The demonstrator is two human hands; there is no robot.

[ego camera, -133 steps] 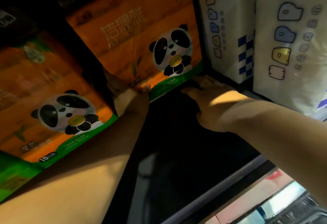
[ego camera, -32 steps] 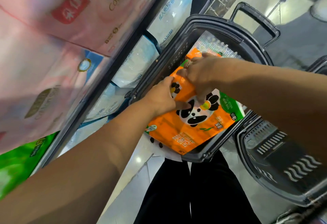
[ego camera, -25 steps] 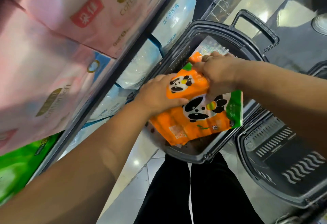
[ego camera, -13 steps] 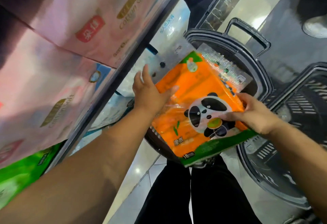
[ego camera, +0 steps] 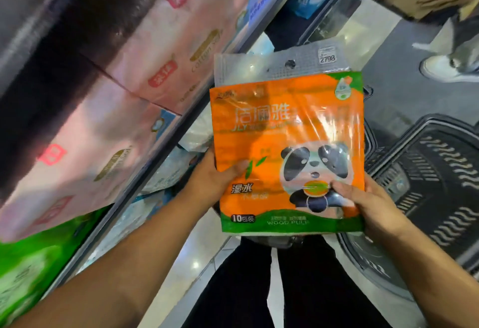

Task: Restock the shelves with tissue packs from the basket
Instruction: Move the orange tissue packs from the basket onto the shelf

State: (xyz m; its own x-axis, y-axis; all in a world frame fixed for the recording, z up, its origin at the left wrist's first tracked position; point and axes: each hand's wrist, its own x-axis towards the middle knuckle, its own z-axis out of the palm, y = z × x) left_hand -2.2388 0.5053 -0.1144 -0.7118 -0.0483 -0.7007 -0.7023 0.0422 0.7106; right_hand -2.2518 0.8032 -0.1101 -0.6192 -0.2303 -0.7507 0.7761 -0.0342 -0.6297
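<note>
An orange tissue pack (ego camera: pixel 285 130) with a panda print and a green bottom band is held upright in front of me, its grey hang tab on top. My left hand (ego camera: pixel 215 180) grips its lower left edge, thumb on the front. My right hand (ego camera: pixel 363 198) grips the lower right corner, thumb on the panda. The pack hides most of the dark basket it came from; only a bit of its rim (ego camera: pixel 282 242) shows below the pack.
Shelves run along the left with pink tissue packs (ego camera: pixel 108 125), a green pack (ego camera: pixel 28 270) and blue-white packs (ego camera: pixel 166 172) lower down. An empty dark basket (ego camera: pixel 430 187) lies on the floor at right. Another person's shoe (ego camera: pixel 445 68) stands at far right.
The pack has been lifted out of the basket and turned upright facing me. Both hands have shifted to its lower corners, and my view has tilted up.
</note>
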